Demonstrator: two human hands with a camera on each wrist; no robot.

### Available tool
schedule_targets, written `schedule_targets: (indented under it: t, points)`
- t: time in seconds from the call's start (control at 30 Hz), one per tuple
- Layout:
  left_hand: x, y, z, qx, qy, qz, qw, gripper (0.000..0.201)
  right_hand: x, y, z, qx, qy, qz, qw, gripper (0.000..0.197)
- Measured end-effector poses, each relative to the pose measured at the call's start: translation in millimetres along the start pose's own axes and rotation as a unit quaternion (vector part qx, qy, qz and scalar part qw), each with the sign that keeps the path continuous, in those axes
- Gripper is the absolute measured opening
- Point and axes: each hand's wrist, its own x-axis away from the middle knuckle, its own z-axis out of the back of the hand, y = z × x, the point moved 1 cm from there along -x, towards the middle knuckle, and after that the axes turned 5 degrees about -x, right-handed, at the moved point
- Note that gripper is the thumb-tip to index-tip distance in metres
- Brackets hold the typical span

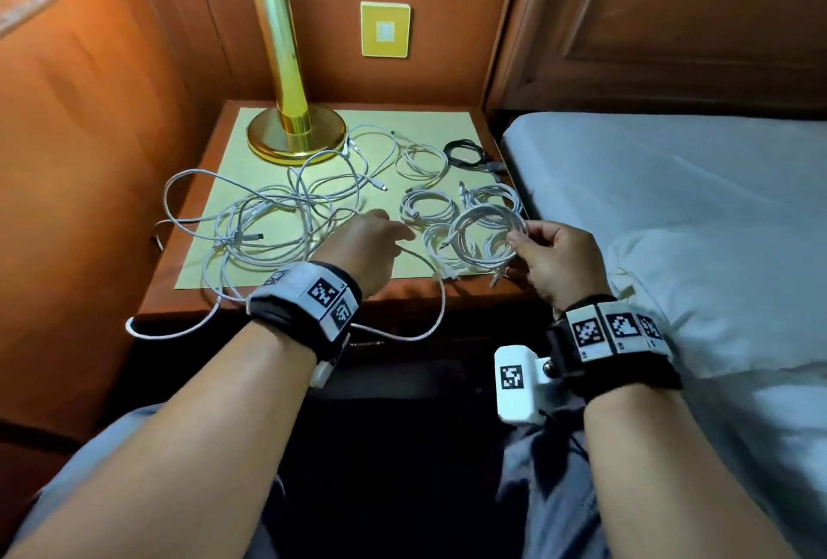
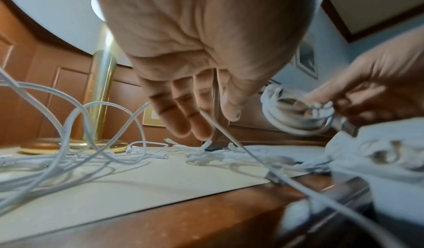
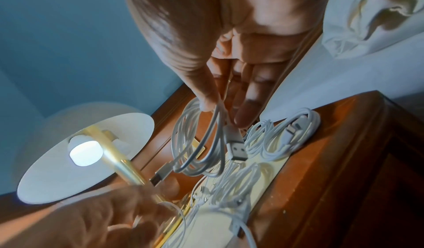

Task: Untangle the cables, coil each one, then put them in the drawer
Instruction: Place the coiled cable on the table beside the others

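Note:
My right hand (image 1: 521,238) pinches a coiled white cable (image 1: 485,241) by its rim and holds it above the nightstand's right front. In the right wrist view, thumb and fingers (image 3: 206,103) grip the coil (image 3: 197,143) and both its plugs hang free. My left hand (image 1: 385,232) hovers over the yellow mat (image 1: 425,124) with straight fingers (image 2: 183,125). A loose white cable (image 2: 252,154) touches its index finger and droops over the front edge (image 1: 441,303). A tangle of white cables (image 1: 268,218) lies left of that hand. No drawer shows.
Several coiled white cables (image 1: 427,205) and one black coil (image 1: 465,153) lie on the mat's right side. A brass lamp (image 1: 295,133) stands at the back left. The bed (image 1: 671,200) adjoins the nightstand (image 1: 179,281) on the right; wood panels close the left and back.

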Motion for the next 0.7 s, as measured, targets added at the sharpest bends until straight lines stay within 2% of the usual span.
schedule_targets:
  t: [0.07,0.13,0.27,0.47,0.63,0.7]
  points:
    - [-2,-11,2,-0.001,0.030,-0.016,0.999,0.029,-6,0,-1,-0.025,-0.002,-0.017,1.000,0.021]
    - [2,-22,11,0.018,0.070,-0.035,0.997,0.022,-8,-8,-5,-0.045,-0.015,-0.027,0.999,0.004]
    - [22,-38,39,0.062,0.132,-0.039,0.989,0.016,-15,-17,-28,-0.014,-0.054,-0.020,0.998,0.017]
    - [64,-67,56,0.069,0.164,-0.047,0.983,0.018,-14,-25,-78,0.072,-0.109,-0.005,0.991,0.021]
    - [82,-83,52,0.095,0.180,-0.040,0.978,0.025,-18,-26,-106,0.129,-0.117,-0.039,0.984,0.030]
    - [85,-87,50,0.089,0.173,-0.039,0.980,0.025,-20,-24,-115,0.155,-0.118,-0.056,0.979,0.024]
